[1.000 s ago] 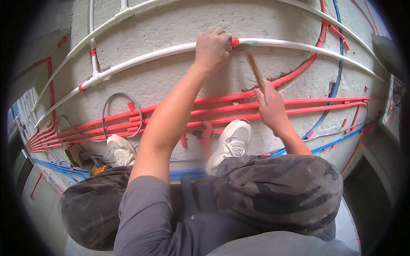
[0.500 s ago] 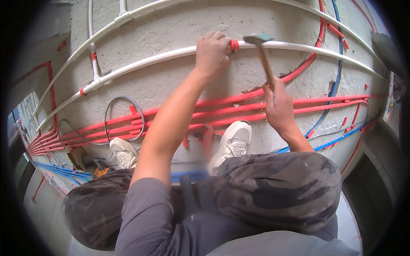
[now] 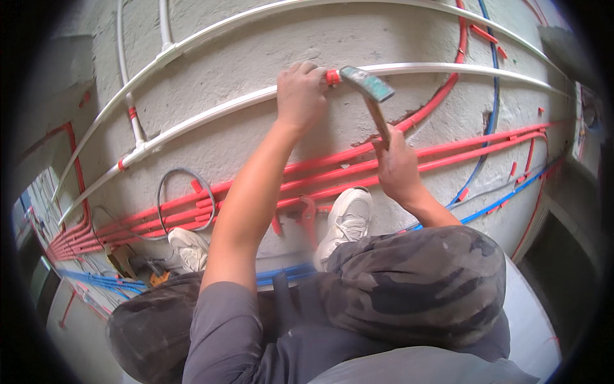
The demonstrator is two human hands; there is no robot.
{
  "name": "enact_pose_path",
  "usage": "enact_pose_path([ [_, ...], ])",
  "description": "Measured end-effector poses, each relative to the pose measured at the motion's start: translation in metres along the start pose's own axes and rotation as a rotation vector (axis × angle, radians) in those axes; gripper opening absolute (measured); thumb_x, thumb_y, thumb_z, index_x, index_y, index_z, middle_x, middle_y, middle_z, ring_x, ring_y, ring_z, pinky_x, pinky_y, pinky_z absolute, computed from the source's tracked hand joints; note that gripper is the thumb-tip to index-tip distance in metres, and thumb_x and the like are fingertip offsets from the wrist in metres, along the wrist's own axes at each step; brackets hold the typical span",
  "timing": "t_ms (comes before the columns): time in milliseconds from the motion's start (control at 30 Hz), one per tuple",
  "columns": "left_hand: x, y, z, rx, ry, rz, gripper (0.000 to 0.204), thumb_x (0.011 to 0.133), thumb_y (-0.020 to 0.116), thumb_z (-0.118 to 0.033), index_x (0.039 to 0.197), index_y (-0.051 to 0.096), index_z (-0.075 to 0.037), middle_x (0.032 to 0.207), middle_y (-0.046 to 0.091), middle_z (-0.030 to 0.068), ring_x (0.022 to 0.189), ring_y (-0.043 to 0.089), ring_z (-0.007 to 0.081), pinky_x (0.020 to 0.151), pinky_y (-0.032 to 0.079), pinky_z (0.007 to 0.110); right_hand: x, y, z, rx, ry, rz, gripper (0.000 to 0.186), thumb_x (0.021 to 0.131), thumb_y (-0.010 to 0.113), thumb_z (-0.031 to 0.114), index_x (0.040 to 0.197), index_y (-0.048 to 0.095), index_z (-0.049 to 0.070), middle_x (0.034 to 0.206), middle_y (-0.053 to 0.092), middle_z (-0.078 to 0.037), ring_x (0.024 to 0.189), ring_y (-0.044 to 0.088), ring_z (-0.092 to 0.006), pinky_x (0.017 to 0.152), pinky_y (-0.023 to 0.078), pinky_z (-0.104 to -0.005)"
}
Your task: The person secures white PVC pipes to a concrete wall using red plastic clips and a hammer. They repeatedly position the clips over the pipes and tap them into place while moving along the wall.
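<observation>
My left hand point(image 3: 302, 95) is closed over a long white pipe point(image 3: 230, 110) that runs along the rough concrete. Its fingers curl round the pipe right beside a red pipe clip point(image 3: 332, 77); the fingertips are partly hidden. My right hand point(image 3: 398, 165) grips a hammer by its wooden handle point(image 3: 376, 120). Close to the clip's right side, the worn teal hammer head point(image 3: 368, 84) hangs over the pipe, tilted. Whether it touches anything is hard to tell.
Several red pipes point(image 3: 358, 169) cross below my hands. A loop of grey cable point(image 3: 160, 198) lies over them at the left. A red pipe cutter point(image 3: 308, 217) sits between my white shoes point(image 3: 350, 214). Blue pipes point(image 3: 102, 280) run at lower left.
The hammer head has turned so its broad side shows, and it is nearer the red clip. My left hand keeps its hold on the pipe. The whole view has shifted slightly.
</observation>
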State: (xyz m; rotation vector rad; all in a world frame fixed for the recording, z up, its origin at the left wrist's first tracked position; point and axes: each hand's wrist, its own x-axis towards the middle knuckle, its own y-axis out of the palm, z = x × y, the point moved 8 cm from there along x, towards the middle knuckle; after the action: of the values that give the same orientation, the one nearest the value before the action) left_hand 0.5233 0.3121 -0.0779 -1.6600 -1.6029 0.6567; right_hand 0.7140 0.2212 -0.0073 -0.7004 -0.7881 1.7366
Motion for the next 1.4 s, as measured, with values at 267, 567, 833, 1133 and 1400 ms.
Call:
enact_pose_path([
  [267, 0.006, -0.004, -0.008, -0.008, 0.063, -0.035, 0.022, 0.079, 0.064, -0.008, 0.099, 0.072, -0.011, 0.101, 0.068, 0.008, 0.102, 0.062, 0.03, 0.085, 0.044, 0.045, -0.015, 0.014, -0.022, -0.02, -0.068, -0.062, 0.03, 0.095, 0.055, 0.008, 0.123, 0.049, 0.0, 0.093, 0.067, -0.025, 0.079, 0.068, -0.0461, 0.067, 0.054, -0.0561],
  [567, 0.004, 0.003, -0.014, -0.056, 0.084, 0.016, 0.024, 0.083, 0.069, -0.011, 0.105, 0.075, -0.008, 0.1, 0.07, 0.0111, 0.098, 0.064, 0.0335, 0.085, 0.049, 0.046, -0.029, 0.03, -0.055, -0.011, 0.207, 0.205, 0.026, 0.098, 0.051, 0.012, 0.121, 0.05, 0.001, 0.097, 0.068, -0.022, 0.085, 0.069, -0.0433, 0.072, 0.055, -0.0557],
  [833, 0.008, 0.002, -0.02, -0.064, 0.135, 0.04, 0.029, 0.078, 0.073, -0.006, 0.107, 0.075, -0.006, 0.099, 0.07, 0.0114, 0.099, 0.064, 0.0341, 0.09, 0.05, 0.045, -0.049, -0.006, -0.065, 0.128, 0.169, -0.009, 0.036, 0.096, 0.063, 0.017, 0.126, 0.05, 0.003, 0.108, 0.067, -0.02, 0.095, 0.067, -0.0415, 0.077, 0.054, -0.0529],
  [1133, 0.016, 0.013, 0.002, -0.183, 0.052, 0.225, 0.033, 0.083, 0.058, -0.004, 0.111, 0.075, -0.006, 0.109, 0.068, 0.0182, 0.105, 0.062, 0.0394, 0.094, 0.048, 0.046, -0.022, 0.009, -0.057, 0.218, 0.054, -0.095, 0.031, 0.099, 0.063, 0.017, 0.125, 0.054, 0.003, 0.097, 0.068, -0.022, 0.088, 0.068, -0.0445, 0.071, 0.054, -0.0551],
  [1400, 0.012, 0.006, 0.005, -0.226, 0.022, 0.162, 0.04, 0.078, 0.055, 0.0, 0.112, 0.075, -0.005, 0.109, 0.068, 0.018, 0.108, 0.061, 0.0397, 0.096, 0.048, 0.045, -0.013, 0.02, -0.035, 0.21, 0.058, -0.009, 0.024, 0.1, 0.06, 0.019, 0.116, 0.051, 0.003, 0.09, 0.067, -0.024, 0.079, 0.067, -0.0462, 0.066, 0.051, -0.0555],
])
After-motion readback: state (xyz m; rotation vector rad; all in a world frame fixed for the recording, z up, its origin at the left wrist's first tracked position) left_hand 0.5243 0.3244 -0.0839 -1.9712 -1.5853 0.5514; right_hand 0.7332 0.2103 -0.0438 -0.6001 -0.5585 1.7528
